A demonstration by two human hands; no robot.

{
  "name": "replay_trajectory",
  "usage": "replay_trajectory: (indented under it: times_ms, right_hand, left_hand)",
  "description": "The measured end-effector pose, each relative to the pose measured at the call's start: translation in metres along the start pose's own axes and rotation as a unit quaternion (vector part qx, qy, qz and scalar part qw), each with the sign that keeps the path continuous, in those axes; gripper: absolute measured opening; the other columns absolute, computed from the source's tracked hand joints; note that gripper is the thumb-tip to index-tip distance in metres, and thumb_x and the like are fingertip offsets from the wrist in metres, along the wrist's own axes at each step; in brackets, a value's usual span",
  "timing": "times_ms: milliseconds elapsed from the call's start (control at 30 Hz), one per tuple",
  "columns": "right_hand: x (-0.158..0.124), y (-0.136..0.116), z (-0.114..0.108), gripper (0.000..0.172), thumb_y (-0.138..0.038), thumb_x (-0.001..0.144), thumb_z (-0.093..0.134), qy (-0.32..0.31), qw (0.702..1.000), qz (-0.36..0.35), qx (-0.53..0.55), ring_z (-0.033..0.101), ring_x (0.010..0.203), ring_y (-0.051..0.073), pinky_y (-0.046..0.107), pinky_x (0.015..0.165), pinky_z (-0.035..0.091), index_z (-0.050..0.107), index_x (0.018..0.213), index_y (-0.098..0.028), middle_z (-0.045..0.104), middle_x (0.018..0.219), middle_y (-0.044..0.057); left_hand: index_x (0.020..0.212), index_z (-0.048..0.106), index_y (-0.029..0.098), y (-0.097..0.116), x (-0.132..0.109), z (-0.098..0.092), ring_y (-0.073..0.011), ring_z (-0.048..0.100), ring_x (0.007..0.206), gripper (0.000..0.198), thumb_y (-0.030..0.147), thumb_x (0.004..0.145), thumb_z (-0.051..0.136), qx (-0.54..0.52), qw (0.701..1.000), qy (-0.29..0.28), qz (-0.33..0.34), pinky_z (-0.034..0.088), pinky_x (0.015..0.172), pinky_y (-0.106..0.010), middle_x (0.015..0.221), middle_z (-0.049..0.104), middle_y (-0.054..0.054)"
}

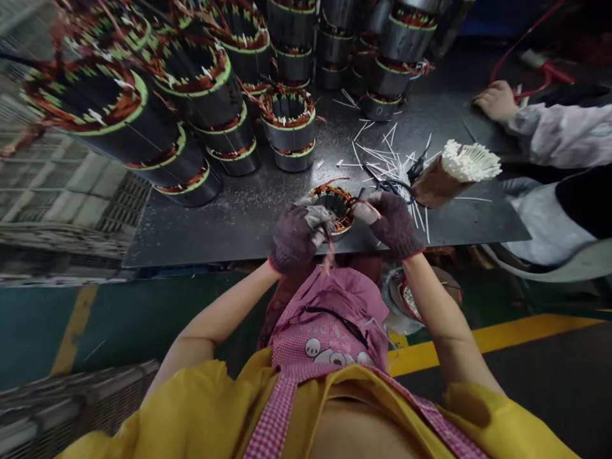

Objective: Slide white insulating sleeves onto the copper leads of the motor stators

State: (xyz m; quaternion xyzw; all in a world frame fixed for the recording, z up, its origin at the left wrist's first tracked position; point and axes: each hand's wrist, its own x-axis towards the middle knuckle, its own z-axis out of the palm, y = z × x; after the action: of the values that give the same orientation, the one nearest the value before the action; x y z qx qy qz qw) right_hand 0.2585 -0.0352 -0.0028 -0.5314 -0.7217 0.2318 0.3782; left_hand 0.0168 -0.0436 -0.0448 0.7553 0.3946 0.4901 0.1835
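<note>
A motor stator (336, 203) with copper windings and a green rim sits at the near edge of the dark metal table (229, 217). My left hand (297, 234), in a worn dark glove, is closed against the stator's left side with loose wire ends hanging from its fingers. On the stator's right rim, my gloved right hand (391, 220) is closed, pinching at the windings. What the fingertips hold is too small to make out.
Stacks of wound stators (191, 95) crowd the table's far left and back. A brown cup of white sleeves (449, 173) lies tipped at the right, with loose white sleeves (382, 153) scattered nearby. Another person's hand (497, 101) and sleeve rest at the far right.
</note>
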Motion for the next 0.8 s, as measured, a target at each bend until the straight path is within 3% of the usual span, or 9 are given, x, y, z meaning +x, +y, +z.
replay_trajectory:
  times_ms: [133,233,300,400,500,600,667,733,800]
  right_hand:
    - [0.015,0.003,0.012,0.052,-0.074,0.087,0.08,0.075,0.986,0.077,0.131,0.061,0.071,0.02,0.035,0.069,0.05,0.069,0.074,-0.025,0.068,0.072,0.003]
    - [0.021,0.014,0.016,0.058,-0.082,0.083,0.078,0.082,0.938,0.19,0.277,0.055,0.058,0.016,0.032,0.056,0.048,0.065,0.074,-0.026,0.062,0.065,-0.001]
    - [0.013,0.02,0.017,0.063,-0.088,0.08,0.075,0.058,0.92,0.215,0.323,0.053,0.054,0.015,0.031,0.051,0.048,0.065,0.075,-0.026,0.061,0.063,-0.002]
    - [-0.019,0.023,0.019,0.057,-0.08,0.075,0.086,0.011,0.942,0.171,0.287,0.063,0.062,0.018,0.033,0.058,0.056,0.071,0.081,-0.025,0.071,0.071,0.001]
    - [-0.047,0.014,0.023,0.043,-0.057,0.075,0.096,0.045,0.984,0.099,0.143,0.072,0.077,0.023,0.04,0.074,0.064,0.079,0.099,-0.026,0.078,0.084,0.002]
    - [-0.047,-0.004,0.029,0.054,-0.053,0.083,0.092,0.081,0.995,0.011,0.057,0.078,0.104,0.031,0.05,0.094,0.066,0.079,0.128,-0.027,0.083,0.107,0.009]
    - [-0.033,-0.013,0.032,0.046,-0.055,0.091,0.085,0.06,0.996,-0.03,0.057,0.078,0.114,0.033,0.052,0.103,0.063,0.081,0.127,-0.027,0.084,0.115,0.01]
    - [-0.014,-0.014,0.031,0.034,-0.058,0.099,0.076,0.038,0.994,-0.017,0.105,0.08,0.098,0.028,0.047,0.097,0.065,0.083,0.113,-0.028,0.083,0.098,0.006]
    - [0.005,-0.004,0.029,0.035,-0.061,0.104,0.068,0.055,0.977,0.051,0.2,0.073,0.071,0.019,0.037,0.076,0.064,0.079,0.1,-0.028,0.073,0.075,0.0]
  left_hand:
    - [0.103,0.076,0.023,0.005,0.019,0.003,-0.025,0.079,0.086,0.043,0.059,0.113,0.055,-0.105,0.984,0.084,-0.117,0.068,0.086,-0.044,0.088,0.079,-0.005]
    - [0.095,0.071,0.024,0.006,0.031,0.0,-0.0227,0.077,0.08,0.042,0.064,0.105,0.068,-0.238,0.94,0.134,-0.206,0.068,0.082,-0.04,0.08,0.074,-0.002]
    - [0.09,0.07,0.024,0.005,0.035,-0.003,-0.0214,0.076,0.076,0.045,0.066,0.103,0.071,-0.28,0.921,0.14,-0.233,0.068,0.081,-0.039,0.075,0.072,-0.001]
    - [0.09,0.07,0.024,0.002,0.036,-0.003,-0.021,0.076,0.079,0.049,0.072,0.099,0.074,-0.275,0.923,0.145,-0.227,0.066,0.081,-0.037,0.078,0.073,-0.001]
    - [0.091,0.071,0.024,-0.001,0.036,0.0,-0.0204,0.073,0.084,0.05,0.073,0.098,0.076,-0.25,0.932,0.168,-0.203,0.063,0.083,-0.038,0.087,0.074,-0.002]
    - [0.091,0.071,0.024,0.001,0.035,0.002,-0.0203,0.072,0.087,0.047,0.069,0.102,0.072,-0.242,0.935,0.169,-0.195,0.063,0.089,-0.04,0.092,0.075,-0.003]
    - [0.091,0.071,0.023,0.004,0.034,0.0,-0.0211,0.073,0.09,0.045,0.066,0.103,0.073,-0.239,0.938,0.159,-0.196,0.063,0.091,-0.041,0.094,0.077,-0.004]
    - [0.09,0.073,0.022,0.004,0.034,-0.005,-0.0224,0.075,0.091,0.042,0.062,0.101,0.078,-0.247,0.935,0.149,-0.208,0.064,0.092,-0.041,0.094,0.078,-0.005]
    - [0.087,0.074,0.022,0.0,0.033,-0.012,-0.0233,0.076,0.09,0.035,0.053,0.097,0.087,-0.288,0.91,0.161,-0.25,0.066,0.092,-0.04,0.091,0.079,-0.004]
